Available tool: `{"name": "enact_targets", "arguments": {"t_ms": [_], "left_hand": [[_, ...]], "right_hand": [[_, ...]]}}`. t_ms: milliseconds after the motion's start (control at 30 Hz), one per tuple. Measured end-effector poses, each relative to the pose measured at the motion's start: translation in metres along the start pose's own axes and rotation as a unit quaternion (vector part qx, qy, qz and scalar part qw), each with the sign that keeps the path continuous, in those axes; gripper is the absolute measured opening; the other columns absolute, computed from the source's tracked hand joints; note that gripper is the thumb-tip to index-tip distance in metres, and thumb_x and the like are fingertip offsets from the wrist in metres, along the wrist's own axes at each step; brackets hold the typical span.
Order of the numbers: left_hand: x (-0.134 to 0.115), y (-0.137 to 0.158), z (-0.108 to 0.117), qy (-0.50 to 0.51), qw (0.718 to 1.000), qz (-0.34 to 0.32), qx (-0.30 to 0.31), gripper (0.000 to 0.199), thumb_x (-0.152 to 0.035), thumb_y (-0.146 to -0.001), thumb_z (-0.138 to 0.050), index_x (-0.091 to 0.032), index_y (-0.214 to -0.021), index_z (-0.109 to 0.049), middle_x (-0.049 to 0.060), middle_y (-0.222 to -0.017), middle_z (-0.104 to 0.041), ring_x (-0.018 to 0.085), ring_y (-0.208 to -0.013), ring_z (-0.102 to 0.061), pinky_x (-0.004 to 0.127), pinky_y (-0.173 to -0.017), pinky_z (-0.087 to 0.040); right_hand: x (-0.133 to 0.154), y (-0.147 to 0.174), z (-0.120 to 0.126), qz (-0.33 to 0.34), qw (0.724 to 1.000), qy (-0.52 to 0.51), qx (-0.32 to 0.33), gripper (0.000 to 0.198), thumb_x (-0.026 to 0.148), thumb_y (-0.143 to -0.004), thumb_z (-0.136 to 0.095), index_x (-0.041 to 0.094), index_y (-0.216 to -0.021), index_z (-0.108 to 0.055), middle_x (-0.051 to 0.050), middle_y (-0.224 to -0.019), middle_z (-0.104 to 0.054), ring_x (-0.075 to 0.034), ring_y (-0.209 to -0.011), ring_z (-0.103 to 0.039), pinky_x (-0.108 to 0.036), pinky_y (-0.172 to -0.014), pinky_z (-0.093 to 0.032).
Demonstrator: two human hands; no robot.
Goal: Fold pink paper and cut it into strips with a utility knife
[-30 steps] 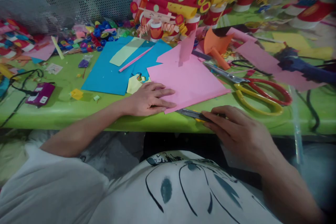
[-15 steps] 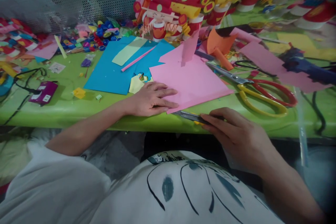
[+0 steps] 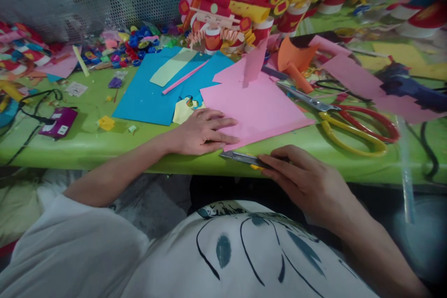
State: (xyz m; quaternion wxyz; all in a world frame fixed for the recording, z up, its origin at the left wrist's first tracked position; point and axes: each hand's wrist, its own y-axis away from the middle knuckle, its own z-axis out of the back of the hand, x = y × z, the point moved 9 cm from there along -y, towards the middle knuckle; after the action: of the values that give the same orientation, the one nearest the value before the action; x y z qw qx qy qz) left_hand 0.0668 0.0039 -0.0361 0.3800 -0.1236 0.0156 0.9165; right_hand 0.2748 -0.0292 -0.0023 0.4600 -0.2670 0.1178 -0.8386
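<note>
My left hand [image 3: 207, 132] lies flat with its fingers stretched over the lower left part of a pink paper sheet [image 3: 256, 104]. In my right hand [image 3: 302, 172] is a utility knife [image 3: 244, 157], its blade pointing left just below the sheet's front edge. Yellow shows on the knife's handle, mostly covered by my fingers. Under and behind the pink paper lies a blue sheet [image 3: 139, 95], carrying a pale green strip [image 3: 173, 66] and a thin pink strip [image 3: 185, 77]. Beside my left fingers is a pale yellow paper scrap [image 3: 182, 111].
Large scissors [image 3: 326, 107] with red and yellow handles lie on the green table [image 3: 94, 146] at right, near a dark blue glue gun [image 3: 408, 86]. A purple box with a cable [image 3: 59, 123] sits at left. Red paper figures [image 3: 213, 14] and small colourful pieces line the back.
My right hand has shifted slightly left with the utility knife, and more of its blade shows below the pink sheet. My left hand stays on the paper.
</note>
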Motion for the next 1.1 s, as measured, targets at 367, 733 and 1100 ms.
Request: {"name": "enact_targets", "arguments": {"t_ms": [367,733,1100], "left_hand": [[0.002,-0.003,0.006,0.066,0.998,0.024,-0.004,0.045,-0.034,-0.114,-0.045,-0.032,-0.154,-0.066,0.003,-0.165,-0.061,0.029,-0.153,-0.051,0.055,-0.131,-0.028],[-0.031,-0.035,0.033,-0.033,0.99,0.127,-0.052,0.034,-0.032,-0.111,-0.053,-0.019,-0.096,-0.081,0.007,-0.123,-0.084,0.028,-0.116,-0.075,0.061,-0.125,-0.035],[0.008,-0.057,0.029,0.056,0.963,0.262,-0.01,0.039,-0.029,-0.094,-0.079,-0.02,-0.131,-0.069,0.008,-0.124,-0.078,0.021,-0.099,-0.076,0.033,-0.09,-0.059]], "right_hand": [[-0.018,0.039,0.027,-0.076,0.995,-0.003,-0.064,0.042,0.02,-0.099,-0.071,0.033,-0.139,-0.069,-0.007,-0.116,-0.071,-0.021,-0.096,-0.075,-0.034,-0.084,-0.065],[-0.043,0.046,0.046,-0.141,0.966,0.033,-0.217,0.036,0.023,-0.1,-0.071,0.029,-0.135,-0.075,-0.005,-0.119,-0.072,-0.019,-0.102,-0.073,-0.033,-0.09,-0.061],[-0.06,0.027,0.04,-0.104,0.948,-0.015,-0.301,0.038,0.02,-0.1,-0.07,0.028,-0.137,-0.072,-0.006,-0.117,-0.072,-0.019,-0.101,-0.073,-0.031,-0.088,-0.062]]}}
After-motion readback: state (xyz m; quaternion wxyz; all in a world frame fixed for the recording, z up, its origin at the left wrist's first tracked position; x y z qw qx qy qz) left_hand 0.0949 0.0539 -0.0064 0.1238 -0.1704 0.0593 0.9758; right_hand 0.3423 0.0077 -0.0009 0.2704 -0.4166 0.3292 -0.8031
